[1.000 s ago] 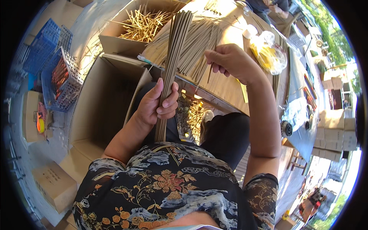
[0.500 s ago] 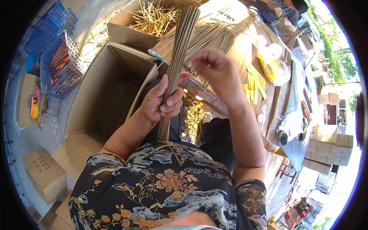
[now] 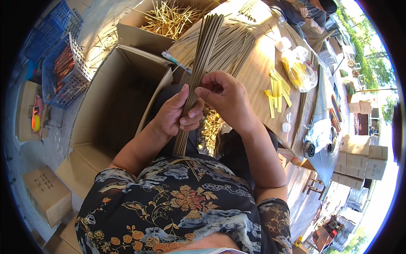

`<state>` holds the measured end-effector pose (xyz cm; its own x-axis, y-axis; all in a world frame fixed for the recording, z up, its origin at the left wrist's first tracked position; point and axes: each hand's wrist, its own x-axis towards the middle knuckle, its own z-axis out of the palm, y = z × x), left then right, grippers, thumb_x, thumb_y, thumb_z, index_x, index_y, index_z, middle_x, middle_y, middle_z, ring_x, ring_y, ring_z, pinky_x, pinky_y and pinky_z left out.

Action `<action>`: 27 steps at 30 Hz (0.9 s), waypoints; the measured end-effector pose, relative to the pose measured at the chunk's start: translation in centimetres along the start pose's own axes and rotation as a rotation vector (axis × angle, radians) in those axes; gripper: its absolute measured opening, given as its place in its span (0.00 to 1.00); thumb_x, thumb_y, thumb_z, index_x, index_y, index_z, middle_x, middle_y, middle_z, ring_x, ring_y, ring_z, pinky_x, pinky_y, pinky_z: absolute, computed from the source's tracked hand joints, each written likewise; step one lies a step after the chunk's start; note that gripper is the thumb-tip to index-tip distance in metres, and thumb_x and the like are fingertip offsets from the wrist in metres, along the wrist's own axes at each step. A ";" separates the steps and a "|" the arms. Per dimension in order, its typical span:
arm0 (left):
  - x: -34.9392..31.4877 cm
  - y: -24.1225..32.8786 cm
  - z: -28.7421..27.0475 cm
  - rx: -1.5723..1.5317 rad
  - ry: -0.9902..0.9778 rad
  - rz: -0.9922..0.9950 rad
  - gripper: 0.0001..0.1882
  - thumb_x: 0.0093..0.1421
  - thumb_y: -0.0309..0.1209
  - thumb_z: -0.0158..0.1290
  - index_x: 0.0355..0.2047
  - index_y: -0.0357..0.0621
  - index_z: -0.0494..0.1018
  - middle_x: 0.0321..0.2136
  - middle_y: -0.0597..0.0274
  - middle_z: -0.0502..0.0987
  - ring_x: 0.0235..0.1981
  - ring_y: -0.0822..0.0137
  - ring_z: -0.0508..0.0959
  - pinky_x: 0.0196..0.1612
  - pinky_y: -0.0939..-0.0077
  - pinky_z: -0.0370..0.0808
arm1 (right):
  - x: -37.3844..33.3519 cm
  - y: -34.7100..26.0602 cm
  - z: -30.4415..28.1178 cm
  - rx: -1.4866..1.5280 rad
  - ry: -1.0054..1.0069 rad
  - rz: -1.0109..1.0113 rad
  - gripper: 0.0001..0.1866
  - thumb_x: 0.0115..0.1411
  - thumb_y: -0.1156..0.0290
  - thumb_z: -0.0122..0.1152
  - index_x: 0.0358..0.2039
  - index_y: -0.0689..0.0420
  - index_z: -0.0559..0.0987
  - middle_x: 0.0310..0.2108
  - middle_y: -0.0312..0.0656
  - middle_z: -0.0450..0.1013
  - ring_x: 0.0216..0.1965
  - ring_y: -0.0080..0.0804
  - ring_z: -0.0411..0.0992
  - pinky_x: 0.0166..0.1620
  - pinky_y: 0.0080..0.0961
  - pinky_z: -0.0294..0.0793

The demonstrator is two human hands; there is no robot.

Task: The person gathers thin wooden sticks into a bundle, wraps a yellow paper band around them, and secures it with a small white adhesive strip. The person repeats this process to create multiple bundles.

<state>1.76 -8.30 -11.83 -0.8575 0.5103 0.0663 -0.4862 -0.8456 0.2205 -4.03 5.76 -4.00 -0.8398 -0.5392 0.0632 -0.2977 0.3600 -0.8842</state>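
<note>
A big open brown cardboard box (image 3: 114,106) stands on the floor at the person's left. Behind it another open cardboard box (image 3: 156,21) holds yellow straw-like sticks. A small closed brown carton (image 3: 46,194) lies at lower left. A clear plastic bag (image 3: 301,70) with yellow contents lies on the tabletop. A stack of closed cartons (image 3: 359,163) stands at far right.

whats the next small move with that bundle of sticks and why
Probably close the right hand around the stick bundle just above the left hand: the left grips it mid-length, while the right fingertips only touch its side and the top fans loose.
</note>
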 end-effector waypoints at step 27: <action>1.0 0.0 -0.6 0.037 -0.167 -0.010 0.28 0.64 0.48 0.28 0.57 0.42 0.51 0.18 0.63 0.66 0.10 0.79 0.61 0.13 0.87 0.59 | 8.7 -6.5 -7.2 -0.036 0.013 -0.219 0.04 0.49 0.76 0.56 0.28 0.62 0.75 0.21 0.33 0.69 0.21 0.18 0.64 0.25 0.13 0.65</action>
<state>0.86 -7.88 -12.35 -0.8112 0.5401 0.2241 -0.4852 -0.8356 0.2577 -12.65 4.25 5.67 -0.7588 -0.5981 0.2578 -0.4896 0.2627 -0.8314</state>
